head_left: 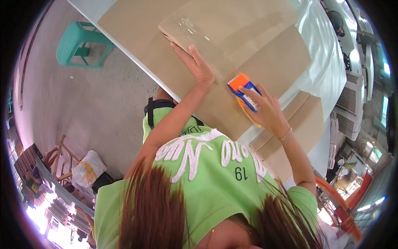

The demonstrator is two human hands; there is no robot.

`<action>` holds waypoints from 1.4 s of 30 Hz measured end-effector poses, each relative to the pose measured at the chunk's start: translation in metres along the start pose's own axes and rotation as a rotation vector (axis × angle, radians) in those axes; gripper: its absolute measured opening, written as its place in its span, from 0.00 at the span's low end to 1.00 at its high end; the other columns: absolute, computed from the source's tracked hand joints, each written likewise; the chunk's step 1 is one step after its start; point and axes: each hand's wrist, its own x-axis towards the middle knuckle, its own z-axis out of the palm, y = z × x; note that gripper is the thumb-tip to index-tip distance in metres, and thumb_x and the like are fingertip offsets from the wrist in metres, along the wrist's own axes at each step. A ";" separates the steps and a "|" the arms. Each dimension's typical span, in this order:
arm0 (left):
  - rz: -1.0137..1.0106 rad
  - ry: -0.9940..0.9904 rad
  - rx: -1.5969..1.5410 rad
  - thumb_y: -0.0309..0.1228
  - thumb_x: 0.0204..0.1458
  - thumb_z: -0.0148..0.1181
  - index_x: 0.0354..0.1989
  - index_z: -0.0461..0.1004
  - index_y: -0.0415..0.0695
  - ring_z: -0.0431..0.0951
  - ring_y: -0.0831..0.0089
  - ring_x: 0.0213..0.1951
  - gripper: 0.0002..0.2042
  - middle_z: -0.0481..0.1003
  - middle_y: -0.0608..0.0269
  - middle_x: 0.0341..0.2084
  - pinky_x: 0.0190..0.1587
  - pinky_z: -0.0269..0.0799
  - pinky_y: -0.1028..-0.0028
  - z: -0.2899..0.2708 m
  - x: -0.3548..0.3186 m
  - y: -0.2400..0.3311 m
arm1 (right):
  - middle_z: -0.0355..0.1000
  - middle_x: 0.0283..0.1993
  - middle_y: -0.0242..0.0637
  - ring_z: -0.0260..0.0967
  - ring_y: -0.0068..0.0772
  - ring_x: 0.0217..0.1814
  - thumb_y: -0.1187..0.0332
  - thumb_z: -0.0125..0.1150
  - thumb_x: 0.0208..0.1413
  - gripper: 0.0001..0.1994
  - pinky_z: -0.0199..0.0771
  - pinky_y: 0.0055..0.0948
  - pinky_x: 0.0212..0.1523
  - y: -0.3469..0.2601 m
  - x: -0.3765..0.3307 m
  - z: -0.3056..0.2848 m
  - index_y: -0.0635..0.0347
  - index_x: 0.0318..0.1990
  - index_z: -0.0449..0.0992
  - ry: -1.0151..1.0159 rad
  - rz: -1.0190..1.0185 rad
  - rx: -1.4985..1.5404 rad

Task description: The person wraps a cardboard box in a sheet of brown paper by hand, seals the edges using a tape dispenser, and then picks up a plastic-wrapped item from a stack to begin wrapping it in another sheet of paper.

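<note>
My right hand [267,108] grips a blue and orange tape dispenser [244,89], its orange toothed end facing up and left over the cardboard. My left hand [195,65] lies with its fingers stretched out along the cardboard's folded edge, thumb apart, and holds nothing. Beside its fingertips, a shiny strip of clear tape [191,30] runs down the brown cardboard [132,23] toward the dispenser. Whether the strip is still joined to the roll, I cannot make out.
To the right, another folded cardboard piece [309,118] lies near glossy white sheeting [327,62]. The white table edge [137,62] slants down the left side. A green plastic stool [81,43] stands on the floor beyond it. Other people are at the lower left.
</note>
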 end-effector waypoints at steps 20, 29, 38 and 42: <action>-0.026 -0.214 0.179 0.51 0.62 0.40 0.67 0.24 0.30 0.26 0.52 0.71 0.43 0.27 0.41 0.70 0.71 0.26 0.59 -0.024 0.011 -0.010 | 0.70 0.44 0.39 0.68 0.34 0.44 0.67 0.68 0.44 0.24 0.69 0.27 0.47 -0.018 0.017 -0.069 0.51 0.53 0.77 0.228 -0.068 0.403; -0.065 -0.543 0.263 0.50 0.64 0.33 0.68 0.23 0.32 0.24 0.53 0.71 0.40 0.24 0.42 0.70 0.70 0.24 0.60 -0.057 0.020 0.009 | 0.76 0.39 0.42 0.70 0.45 0.43 0.72 0.67 0.40 0.25 0.75 0.31 0.43 -0.056 0.128 0.005 0.57 0.52 0.77 0.802 -0.578 0.185; -0.097 -0.623 0.287 0.52 0.63 0.32 0.69 0.35 0.34 0.36 0.52 0.71 0.37 0.35 0.43 0.69 0.70 0.31 0.60 -0.095 0.060 0.004 | 0.73 0.43 0.38 0.71 0.29 0.35 0.70 0.68 0.42 0.26 0.73 0.25 0.27 -0.123 0.269 -0.003 0.44 0.54 0.77 0.778 -0.609 0.214; 0.055 -0.721 0.394 0.51 0.64 0.31 0.69 0.44 0.35 0.45 0.55 0.70 0.34 0.47 0.46 0.68 0.70 0.37 0.60 -0.091 0.136 0.004 | 0.72 0.48 0.43 0.74 0.42 0.39 0.68 0.68 0.42 0.25 0.77 0.34 0.38 -0.107 0.213 -0.001 0.40 0.53 0.77 0.701 -0.515 0.258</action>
